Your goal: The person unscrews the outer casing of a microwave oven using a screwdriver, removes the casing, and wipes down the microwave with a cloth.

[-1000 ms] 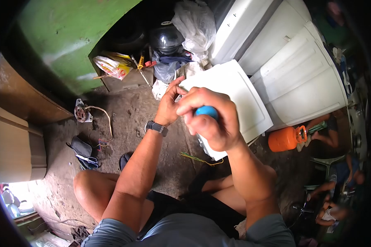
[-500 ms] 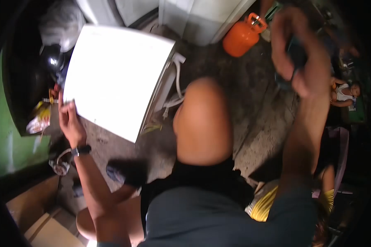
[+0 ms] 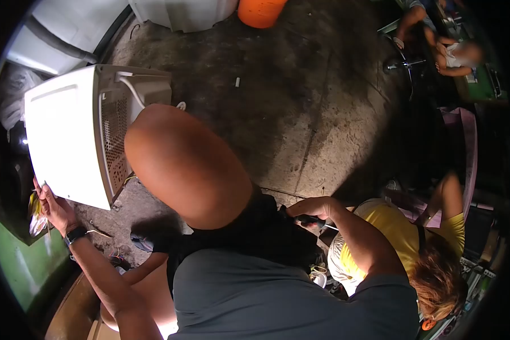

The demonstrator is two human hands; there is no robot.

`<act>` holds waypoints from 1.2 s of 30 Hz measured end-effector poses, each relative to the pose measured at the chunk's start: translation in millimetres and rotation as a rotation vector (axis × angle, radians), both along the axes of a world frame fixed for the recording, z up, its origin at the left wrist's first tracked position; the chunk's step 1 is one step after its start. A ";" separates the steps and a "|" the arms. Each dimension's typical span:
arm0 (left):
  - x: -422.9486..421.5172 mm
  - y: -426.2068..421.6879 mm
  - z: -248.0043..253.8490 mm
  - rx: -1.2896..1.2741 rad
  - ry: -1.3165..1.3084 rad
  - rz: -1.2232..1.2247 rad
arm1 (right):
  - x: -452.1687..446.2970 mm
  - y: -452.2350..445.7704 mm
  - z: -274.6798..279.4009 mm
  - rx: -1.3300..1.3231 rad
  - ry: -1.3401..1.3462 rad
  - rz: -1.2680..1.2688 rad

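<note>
White and flat on top, the big box [image 3: 65, 136] sits just past the left hand [image 3: 56, 211]. That hand is loosely open, and its fingers touch the box's near edge; I can't tell how hard they press. A bare knee [image 3: 187, 170] is between the two hands. The right hand [image 3: 317, 208] is well apart from the box and looks curled around a dark-handled tool [image 3: 307, 219]. Its thin, pale end points toward the person in yellow [image 3: 394, 218], just right of that hand. To do this well, steady the box gently, grip the handle firmly, and turn the thin end away from people.
</note>
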State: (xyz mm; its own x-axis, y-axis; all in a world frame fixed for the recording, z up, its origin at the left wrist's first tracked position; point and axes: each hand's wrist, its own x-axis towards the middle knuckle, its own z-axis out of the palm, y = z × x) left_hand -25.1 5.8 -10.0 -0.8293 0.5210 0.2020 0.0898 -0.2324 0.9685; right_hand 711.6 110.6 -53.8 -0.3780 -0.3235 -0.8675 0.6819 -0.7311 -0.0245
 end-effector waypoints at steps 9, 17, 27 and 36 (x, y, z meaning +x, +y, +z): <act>-12.1 -7.2 -3.2 -0.015 -0.064 -0.030 | -10.7 2.3 37.2 -0.051 0.042 0.067; -4.2 -1.7 -2.3 0.030 -0.064 -0.054 | -3.3 -5.4 64.2 -0.126 0.048 -0.061; -2.9 -0.1 -0.4 0.041 -0.079 -0.078 | -49.9 0.1 118.7 -0.016 0.096 0.088; 17.2 2.9 11.4 0.068 -0.056 -0.055 | -114.0 27.8 126.5 0.241 0.037 0.384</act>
